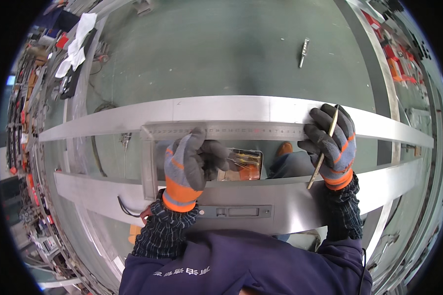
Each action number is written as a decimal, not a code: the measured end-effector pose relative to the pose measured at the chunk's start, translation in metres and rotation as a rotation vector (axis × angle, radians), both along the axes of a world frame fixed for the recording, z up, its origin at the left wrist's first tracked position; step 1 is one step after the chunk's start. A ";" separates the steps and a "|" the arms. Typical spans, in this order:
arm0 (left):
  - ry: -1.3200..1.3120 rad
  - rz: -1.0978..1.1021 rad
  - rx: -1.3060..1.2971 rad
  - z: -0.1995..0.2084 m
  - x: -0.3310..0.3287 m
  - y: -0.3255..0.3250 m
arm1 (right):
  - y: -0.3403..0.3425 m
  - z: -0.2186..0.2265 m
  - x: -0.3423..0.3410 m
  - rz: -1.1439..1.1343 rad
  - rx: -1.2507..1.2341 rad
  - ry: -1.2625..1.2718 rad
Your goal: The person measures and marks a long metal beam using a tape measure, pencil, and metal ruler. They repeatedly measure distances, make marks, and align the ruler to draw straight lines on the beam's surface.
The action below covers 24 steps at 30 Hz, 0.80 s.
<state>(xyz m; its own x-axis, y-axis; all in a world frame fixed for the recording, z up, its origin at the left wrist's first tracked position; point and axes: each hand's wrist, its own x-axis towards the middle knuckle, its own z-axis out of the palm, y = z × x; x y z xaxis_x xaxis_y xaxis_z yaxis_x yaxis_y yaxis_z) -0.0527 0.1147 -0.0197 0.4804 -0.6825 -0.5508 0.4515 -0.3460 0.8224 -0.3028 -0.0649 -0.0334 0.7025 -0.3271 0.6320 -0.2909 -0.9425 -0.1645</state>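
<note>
A steel square (226, 131) with a graduated long blade lies along the near side of the far metal bar (221, 109). Its short arm (149, 169) reaches back toward me on the left. My left hand (187, 164), in a grey and orange glove, is closed around the blade, with the thumb over it and curled fingers below. My right hand (332, 140), gloved alike, rests by the blade's right end and the bar. Between its fingers is a thin brass-coloured pencil-like marker (323, 156), held slantwise.
A nearer metal bar (290, 201) carries a slotted lock plate (236, 211). Below, between the bars, sits a box (248, 166) of small tools. A slim metal tool (304, 52) lies on the green surface. White cloth (79, 46) hangs at the far left; shelving lines both sides.
</note>
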 end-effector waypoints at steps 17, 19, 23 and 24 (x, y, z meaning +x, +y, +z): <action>-0.013 -0.038 -0.034 0.004 -0.001 0.000 | 0.002 0.000 0.006 -0.020 -0.043 -0.042; 0.017 -0.007 -0.028 0.009 0.000 -0.001 | 0.003 0.000 0.002 -0.023 -0.026 -0.018; 0.042 -0.021 -0.095 0.004 0.003 0.001 | 0.004 -0.004 0.005 -0.036 -0.052 -0.042; 0.048 -0.056 -0.128 0.000 0.004 0.001 | 0.004 -0.005 0.004 -0.037 -0.052 -0.038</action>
